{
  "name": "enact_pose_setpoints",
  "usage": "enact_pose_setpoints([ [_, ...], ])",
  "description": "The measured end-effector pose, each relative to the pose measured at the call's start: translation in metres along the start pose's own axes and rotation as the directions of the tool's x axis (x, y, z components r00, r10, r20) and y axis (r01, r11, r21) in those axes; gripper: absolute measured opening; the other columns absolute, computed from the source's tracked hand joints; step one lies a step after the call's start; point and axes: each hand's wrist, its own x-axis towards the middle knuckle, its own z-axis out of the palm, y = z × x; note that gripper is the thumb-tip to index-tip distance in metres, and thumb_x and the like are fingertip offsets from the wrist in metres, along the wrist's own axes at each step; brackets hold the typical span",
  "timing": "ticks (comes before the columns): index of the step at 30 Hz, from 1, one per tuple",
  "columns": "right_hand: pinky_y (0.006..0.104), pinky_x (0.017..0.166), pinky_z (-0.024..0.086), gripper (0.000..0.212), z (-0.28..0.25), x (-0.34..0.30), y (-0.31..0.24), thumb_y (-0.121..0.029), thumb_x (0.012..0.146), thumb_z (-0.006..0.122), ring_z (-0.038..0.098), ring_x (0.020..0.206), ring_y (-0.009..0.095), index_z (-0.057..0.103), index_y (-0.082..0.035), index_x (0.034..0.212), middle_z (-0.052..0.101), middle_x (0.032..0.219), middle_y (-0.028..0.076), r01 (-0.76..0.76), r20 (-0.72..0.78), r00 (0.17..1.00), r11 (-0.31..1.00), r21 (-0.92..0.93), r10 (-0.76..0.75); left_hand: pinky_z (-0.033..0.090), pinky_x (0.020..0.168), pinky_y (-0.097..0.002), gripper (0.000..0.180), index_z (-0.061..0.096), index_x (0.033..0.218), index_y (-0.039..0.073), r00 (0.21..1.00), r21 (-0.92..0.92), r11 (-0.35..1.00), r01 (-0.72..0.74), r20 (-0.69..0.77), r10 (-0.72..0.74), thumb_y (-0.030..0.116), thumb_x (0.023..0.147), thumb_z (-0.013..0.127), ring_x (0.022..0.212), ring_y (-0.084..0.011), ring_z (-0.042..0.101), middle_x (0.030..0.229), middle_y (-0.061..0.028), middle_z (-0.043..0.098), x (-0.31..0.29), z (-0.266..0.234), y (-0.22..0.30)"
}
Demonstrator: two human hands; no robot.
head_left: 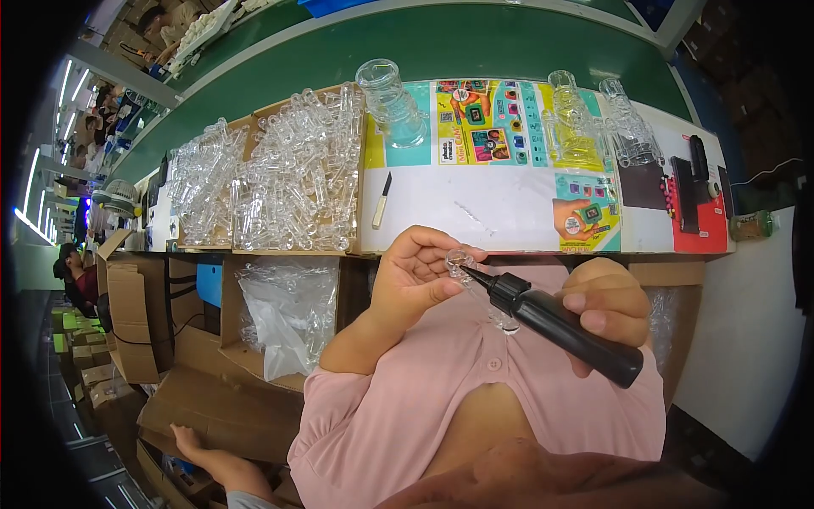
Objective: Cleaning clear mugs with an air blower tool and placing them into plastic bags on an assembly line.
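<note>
My left hand [415,270] pinches a small clear glass-like piece [459,257] by its ringed upper end. Its rounded lower end [505,322] hangs in front of the pink shirt. My right hand [609,299] is wrapped round a black squeeze bottle [570,329], tilted so its narrow tip points up and left. The bottle's tip reaches the ringed end of the clear piece; whether it touches cannot be made out. On the table just beyond lie a box cutter [382,200] and a few thin clear scraps [475,217].
Heaps of clear parts [297,170] fill cardboard boxes at the left. Clear assembled vessels [392,103] stand on printed sheets [485,127] along the back. A dark phone-like slab [684,195] lies at right. Below left are a plastic bag [284,316] and another person's arm [216,462].
</note>
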Motion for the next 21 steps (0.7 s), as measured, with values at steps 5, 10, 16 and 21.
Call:
enact_pose_setpoints([
  [5, 0.0318, 0.05, 0.046, 0.045, -0.001, 0.002, -0.003, -0.034, 0.078, 0.064, 0.056, 0.063, 0.024, 0.047, 0.002, 0.1, 0.052, 0.091, 0.017, 0.03, 0.046, 0.998, 1.0, -0.002, -0.03, 0.051, 0.079, -0.0358, 0.047, 0.045, 0.1, 0.002, 0.992, 0.035, 0.999, 0.002, -0.127, 0.002, 0.015, 0.067, 0.076, 0.087, -0.0268, 0.063, 0.098, -0.0214, 0.06, 0.0, 0.007, 0.0],
  [10, 0.0301, 0.046, 0.043, 0.028, 0.002, 0.007, 0.001, 0.0, 0.069, 0.062, 0.054, 0.053, 0.021, 0.05, 0.007, 0.094, 0.052, 0.092, 0.02, 0.153, 0.041, 0.987, 0.988, 0.019, -0.154, 0.049, 0.083, -0.0359, 0.041, 0.045, 0.1, 0.002, 0.997, 0.019, 1.0, -0.017, -0.076, 0.018, 0.007, 0.07, 0.072, 0.093, -0.027, 0.06, 0.103, -0.0216, 0.058, 0.001, 0.004, 0.001],
  [16, 0.0297, 0.046, 0.043, 0.027, 0.008, 0.008, 0.0, -0.001, 0.069, 0.061, 0.054, 0.052, 0.02, 0.05, 0.007, 0.092, 0.053, 0.086, 0.02, 0.172, 0.014, 0.985, 0.985, -0.034, -0.172, 0.047, 0.086, -0.0351, 0.036, 0.045, 0.102, 0.0, 0.994, 0.078, 0.993, -0.093, -0.045, 0.096, -0.002, 0.073, 0.066, 0.098, -0.027, 0.058, 0.107, -0.0222, 0.056, 0.0, 0.003, 0.001],
  [21, 0.0315, 0.051, 0.047, 0.042, 0.001, 0.005, -0.004, -0.032, 0.078, 0.065, 0.057, 0.064, 0.024, 0.048, 0.002, 0.097, 0.052, 0.088, 0.018, 0.12, 0.119, 0.986, 0.992, -0.047, -0.114, 0.047, 0.086, -0.034, 0.035, 0.045, 0.102, -0.001, 0.984, 0.154, 0.975, -0.162, -0.052, 0.172, -0.004, 0.073, 0.065, 0.098, -0.0259, 0.058, 0.107, -0.0221, 0.056, -0.001, 0.002, 0.0],
])
